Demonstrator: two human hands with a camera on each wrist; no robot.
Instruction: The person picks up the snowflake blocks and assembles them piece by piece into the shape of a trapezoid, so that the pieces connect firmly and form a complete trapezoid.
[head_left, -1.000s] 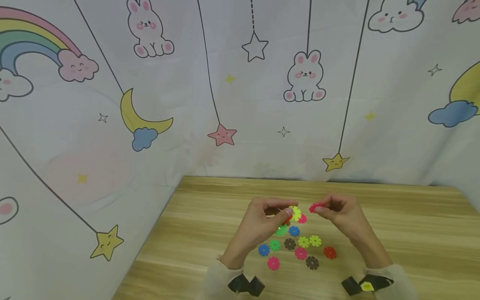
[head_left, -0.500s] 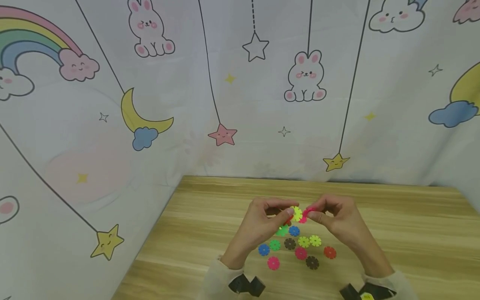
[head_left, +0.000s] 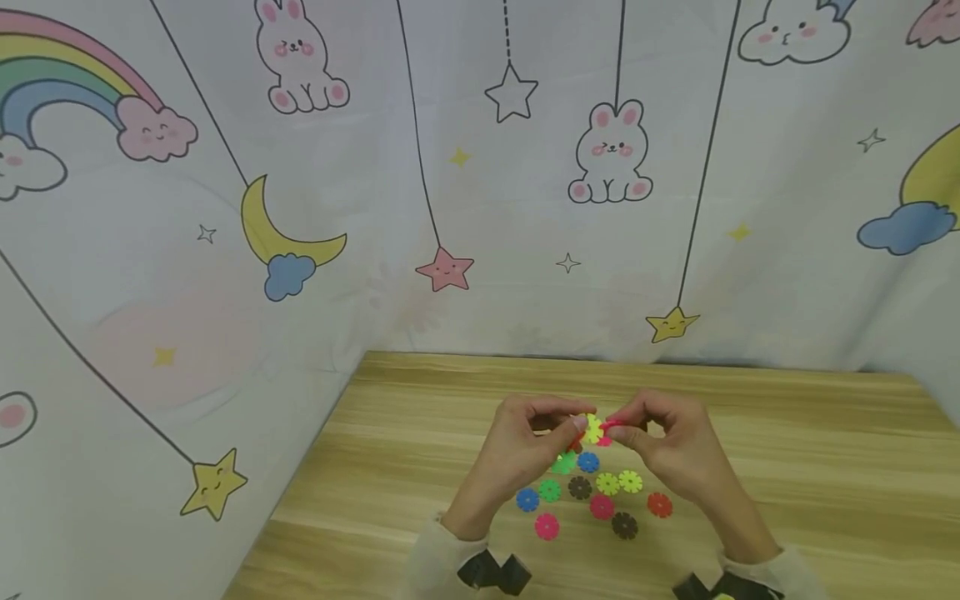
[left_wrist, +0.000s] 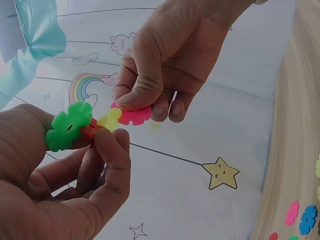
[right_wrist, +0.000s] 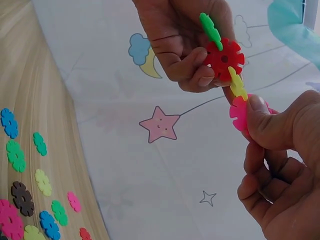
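Above the table, my left hand [head_left: 517,454] pinches a short chain of slotted plastic snowflake discs. Linked in it are a green disc [left_wrist: 69,126], a red disc [right_wrist: 225,61] and a yellow disc [right_wrist: 237,84]. Thumb and fingers of my right hand [head_left: 675,433] pinch a pink disc [right_wrist: 240,114]. In the right wrist view the pink disc's edge meets the lower end of the yellow one, the two set at an angle to each other. My left fingertips hold close to the red and yellow discs, partly covering them in the left wrist view.
Loose discs lie scattered on the wooden table [head_left: 825,467] below the hands, among them a blue disc [head_left: 528,500], a dark brown disc [head_left: 625,526] and a red disc [head_left: 660,505]. A white printed curtain [head_left: 525,217] stands behind and at the left.
My right hand has moved left, bringing the pink disc from a gap away up to the yellow disc. The left hand has stayed nearly still with its chain.
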